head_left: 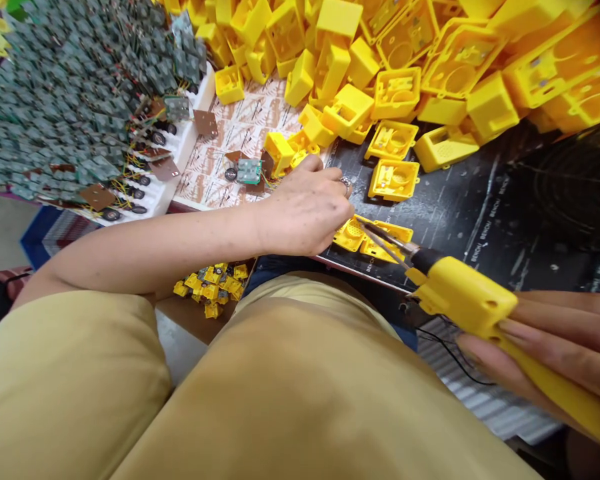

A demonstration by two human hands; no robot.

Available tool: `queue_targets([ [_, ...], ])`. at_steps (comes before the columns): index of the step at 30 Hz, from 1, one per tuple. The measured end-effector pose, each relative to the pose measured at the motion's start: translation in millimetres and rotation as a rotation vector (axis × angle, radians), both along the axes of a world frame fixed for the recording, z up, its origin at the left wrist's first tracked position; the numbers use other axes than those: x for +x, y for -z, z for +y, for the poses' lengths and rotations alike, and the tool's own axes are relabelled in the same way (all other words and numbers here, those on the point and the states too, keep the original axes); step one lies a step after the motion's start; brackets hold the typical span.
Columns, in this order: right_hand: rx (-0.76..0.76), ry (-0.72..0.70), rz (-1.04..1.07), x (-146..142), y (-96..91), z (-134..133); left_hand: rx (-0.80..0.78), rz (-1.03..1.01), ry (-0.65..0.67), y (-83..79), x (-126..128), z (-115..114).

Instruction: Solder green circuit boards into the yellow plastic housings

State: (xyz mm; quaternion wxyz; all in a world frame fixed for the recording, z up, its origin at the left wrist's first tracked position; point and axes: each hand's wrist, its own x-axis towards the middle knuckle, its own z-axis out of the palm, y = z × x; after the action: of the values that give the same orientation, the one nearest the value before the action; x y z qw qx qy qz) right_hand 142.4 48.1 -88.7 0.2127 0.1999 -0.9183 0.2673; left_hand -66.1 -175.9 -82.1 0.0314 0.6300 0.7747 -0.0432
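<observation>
My right hand (555,347) grips a yellow soldering gun (470,293), whose thin metal tip and feed tube point left at small open yellow housings. My left hand (310,207) reaches across with its fingers curled down, so what lies in them is hidden. Close to its knuckles, a yellow housing with a perforated grille (351,233) lies on the black bench, with another open housing (386,239) beside it. The soldering tip ends over these two; whether it touches one I cannot tell. Left of my hand lies a green circuit board (250,171) with a round black part and wires.
Many yellow housings (340,20) are heaped along the back. On the left, a white foam tray (185,150) bears densely packed circuit boards (80,100) with wires. Below the bench edge, a box holds yellow assemblies (213,287). A dark round mesh (575,180) stands at right.
</observation>
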Motion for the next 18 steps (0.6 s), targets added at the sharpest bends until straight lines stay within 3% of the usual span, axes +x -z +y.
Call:
queue_targets([
  [4, -0.016, 0.183, -0.036, 28.5, 10.0, 0.5, -0.049, 0.002, -0.007, -1.6, 0.5, 2.0],
  [9, -0.061, 0.230, -0.054, 36.5, 19.1, 1.3, -0.073, -0.016, -0.026, -3.8, 1.2, 3.2],
  [12, -0.046, 0.179, -0.058, 21.0, 16.4, 3.0, -0.047, -0.046, -0.033, -3.4, 1.2, 1.9],
  [15, 0.008, 0.016, -0.030, 6.9, 9.8, -0.1, -0.008, -0.066, -0.037, -1.0, 0.5, -1.0],
  [18, -0.002, -0.002, -0.051, 2.8, 3.4, -7.6, 0.011, -0.096, -0.047, 1.2, -0.5, -3.9],
])
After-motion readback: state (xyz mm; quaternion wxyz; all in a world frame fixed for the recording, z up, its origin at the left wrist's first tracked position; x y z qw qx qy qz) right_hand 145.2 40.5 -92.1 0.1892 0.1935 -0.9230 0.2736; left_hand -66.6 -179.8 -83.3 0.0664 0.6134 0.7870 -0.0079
